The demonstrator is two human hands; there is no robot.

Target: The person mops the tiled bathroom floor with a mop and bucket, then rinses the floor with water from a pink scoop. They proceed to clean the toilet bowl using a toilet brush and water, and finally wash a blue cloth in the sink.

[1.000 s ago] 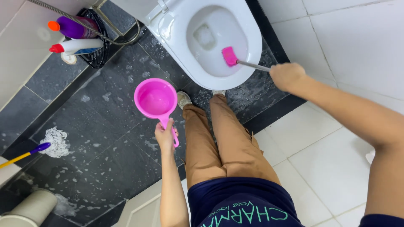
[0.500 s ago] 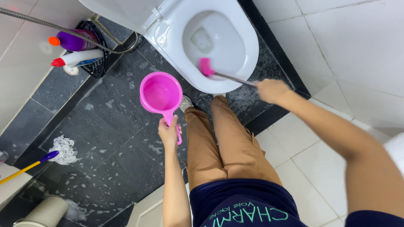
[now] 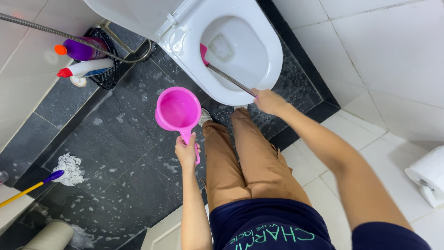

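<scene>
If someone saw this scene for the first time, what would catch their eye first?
Probably the bright pink scoop, held by its handle in the left hand over the wet, soapy dark floor. Next, the white toilet bowl at top centre, where the right hand pushes a pink-headed brush against the inner wall.

One toilet (image 3: 259, 69), one brush (image 3: 217, 69), one pink scoop (image 3: 178, 111). Two bottles: one purple (image 3: 81, 49), one white (image 3: 85, 68). One mop (image 3: 60, 172), one hose (image 3: 60, 36), one drain grate (image 3: 108, 76). One paper roll (image 3: 430, 173) at right, another roll (image 3: 48, 236) at lower left. Two hands: left (image 3: 187, 150), right (image 3: 268, 101).
</scene>
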